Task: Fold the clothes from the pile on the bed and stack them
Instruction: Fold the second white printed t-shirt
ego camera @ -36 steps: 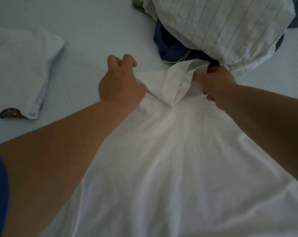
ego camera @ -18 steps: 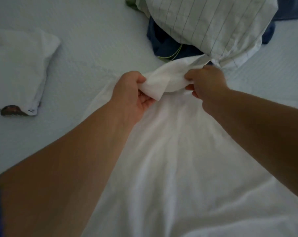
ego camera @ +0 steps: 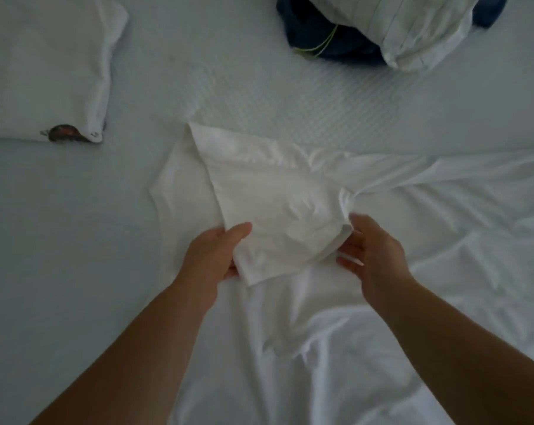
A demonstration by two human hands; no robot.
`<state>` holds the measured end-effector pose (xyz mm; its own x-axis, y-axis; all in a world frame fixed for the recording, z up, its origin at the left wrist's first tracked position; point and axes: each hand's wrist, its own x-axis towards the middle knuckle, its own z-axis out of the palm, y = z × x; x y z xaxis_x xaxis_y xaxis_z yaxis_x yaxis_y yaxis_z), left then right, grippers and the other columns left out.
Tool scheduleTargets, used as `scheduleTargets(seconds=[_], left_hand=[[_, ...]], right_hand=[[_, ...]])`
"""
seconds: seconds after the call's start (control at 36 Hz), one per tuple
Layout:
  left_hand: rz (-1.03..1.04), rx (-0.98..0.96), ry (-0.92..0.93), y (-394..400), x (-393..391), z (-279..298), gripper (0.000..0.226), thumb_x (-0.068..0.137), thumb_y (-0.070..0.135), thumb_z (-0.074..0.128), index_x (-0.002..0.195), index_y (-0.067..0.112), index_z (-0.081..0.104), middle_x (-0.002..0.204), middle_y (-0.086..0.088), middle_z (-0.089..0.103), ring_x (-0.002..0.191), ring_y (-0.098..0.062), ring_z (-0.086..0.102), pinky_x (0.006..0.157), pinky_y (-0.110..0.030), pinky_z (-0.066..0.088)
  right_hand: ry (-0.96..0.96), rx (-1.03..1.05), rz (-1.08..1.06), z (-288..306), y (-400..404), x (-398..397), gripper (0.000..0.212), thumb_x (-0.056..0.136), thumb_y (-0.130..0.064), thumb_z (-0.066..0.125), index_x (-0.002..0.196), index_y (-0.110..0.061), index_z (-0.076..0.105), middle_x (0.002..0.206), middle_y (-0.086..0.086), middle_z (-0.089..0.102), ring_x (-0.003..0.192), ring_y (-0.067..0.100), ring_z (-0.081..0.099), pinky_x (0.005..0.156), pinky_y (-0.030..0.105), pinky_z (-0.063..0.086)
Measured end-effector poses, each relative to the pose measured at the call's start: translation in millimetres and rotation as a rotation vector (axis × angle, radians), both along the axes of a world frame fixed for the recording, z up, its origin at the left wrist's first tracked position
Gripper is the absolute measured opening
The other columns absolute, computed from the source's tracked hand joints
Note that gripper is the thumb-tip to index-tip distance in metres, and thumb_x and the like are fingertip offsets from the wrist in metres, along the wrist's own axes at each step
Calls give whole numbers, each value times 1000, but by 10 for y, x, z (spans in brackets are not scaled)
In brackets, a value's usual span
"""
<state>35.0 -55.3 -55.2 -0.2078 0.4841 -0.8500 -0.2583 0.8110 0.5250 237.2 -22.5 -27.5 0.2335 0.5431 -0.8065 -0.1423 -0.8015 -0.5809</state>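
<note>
White garment (ego camera: 336, 302) lay spread over the near and right part of the bed (ego camera: 229, 72), wrinkled, running out of frame at the near and right edges. Its far-left portion was folded back over itself as a flap (ego camera: 275, 204), the flap's near edge sitting between the two hands.

Left hand (ego camera: 210, 259) gripped the flap's near-left corner: thumb on top of the cloth, fingers beneath it. Right hand (ego camera: 373, 253) was at the flap's near-right corner, fingers fairly straight and reaching under the edge, thumb above; whether that grip was clamped on the cloth could not be told. Both forearms came in from the near edge.

Far left on the bed, well apart from the garment: a folded white shirt (ego camera: 45, 65) with a small dark print (ego camera: 65, 133) at its near edge. Far right: the pile (ego camera: 382, 26), a white striped piece on top of dark blue cloth with a yellow-green trim line. Bed cover pale with a fine woven texture. Light dim; nothing of the room beyond the bed showed.
</note>
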Motion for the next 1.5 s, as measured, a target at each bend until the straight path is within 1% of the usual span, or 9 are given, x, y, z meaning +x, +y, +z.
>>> scheduleTargets(seconds=[0.17,0.31,0.39,0.58,0.72,0.89,1.0,1.17,1.5], left_hand=[[38,103,222,-13,128,-24,4,81,17,68,77,18,68,90,-12,70,88,-32,67,85,-52,52],[223,248,184,-176,75,136,9,74,26,65,71,21,71,77,2,72,74,-18,67,65,-31,54],[1,128,407,-388,28,80,15,72,33,62,67,19,65,68,0,65,67,-22,60,58,-32,48],[-468,-37,660,-539,-67,13,25,75,34,69,88,13,67,89,-9,70,86,-28,66,79,-38,52],[-266,39,710,53,-331,128,64,66,54,73,112,13,59,109,-9,66,101,-25,63,90,-33,48],[-116,130,445,811,-398,125,57,71,45,73,112,7,65,103,-10,69,90,-22,66,80,-34,55],[-172,167,637,818,-372,136,45,83,34,62,116,3,63,116,-17,64,106,-30,61,91,-41,50],[130,71,363,338,-356,85,15,82,20,60,69,14,61,72,-3,61,62,-21,59,62,-35,51],[-122,112,617,420,-583,24,44,68,43,70,96,9,70,94,-11,70,87,-27,67,80,-44,55]], right_hand=[[12,-98,79,-41,61,-90,10,79,-6,70,78,-11,61,86,9,66,76,21,65,58,28,55],[-11,74,-40,44,-201,-88,31,80,-7,66,104,-22,53,105,6,57,89,22,64,56,25,56],[-113,82,132,62,-511,-99,37,78,-10,68,102,-31,48,98,1,58,77,17,66,60,30,58],[-428,-94,505,-75,-741,107,53,74,-27,74,120,-20,48,107,-1,59,90,19,60,83,37,51],[-642,28,527,-84,-299,289,63,74,-45,71,124,-13,51,114,5,56,100,24,55,83,29,41],[-261,-49,167,-62,309,204,28,69,-32,80,64,-12,60,56,2,55,55,19,53,65,33,50],[-57,-126,17,-28,285,148,11,76,-10,73,74,-10,63,64,4,63,53,16,63,48,26,54],[-20,-42,-127,-23,36,232,7,79,-8,67,82,-9,61,51,-1,64,49,14,64,51,26,54],[-58,-83,245,-215,-227,221,21,75,-24,76,90,-14,64,92,5,70,81,21,68,62,33,55]])
